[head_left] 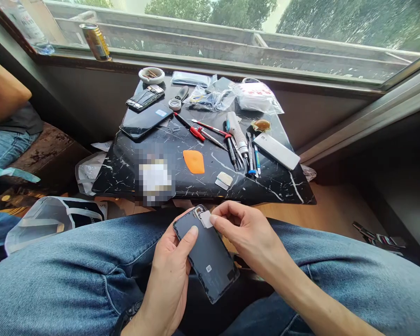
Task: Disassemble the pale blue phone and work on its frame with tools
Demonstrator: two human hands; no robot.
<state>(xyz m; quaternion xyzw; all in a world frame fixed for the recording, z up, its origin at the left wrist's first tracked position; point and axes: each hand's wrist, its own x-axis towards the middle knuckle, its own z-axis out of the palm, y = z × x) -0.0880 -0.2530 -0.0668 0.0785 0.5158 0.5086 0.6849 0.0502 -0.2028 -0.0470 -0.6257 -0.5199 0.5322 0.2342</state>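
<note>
Head view: the person's left hand (168,275) curved half-closed around one black phone (206,256), held above the blue jeans (59,275), while the right hand (241,233) pinched one pale square patch (206,219) at its top corner; three other phones (146,120) (276,150) (145,97) lay on the black marble table (283,186)

Black marble-pattern tabletop (252,191), screwdrivers (234,154), orange pry tool (193,161), white phone (276,150)
</note>
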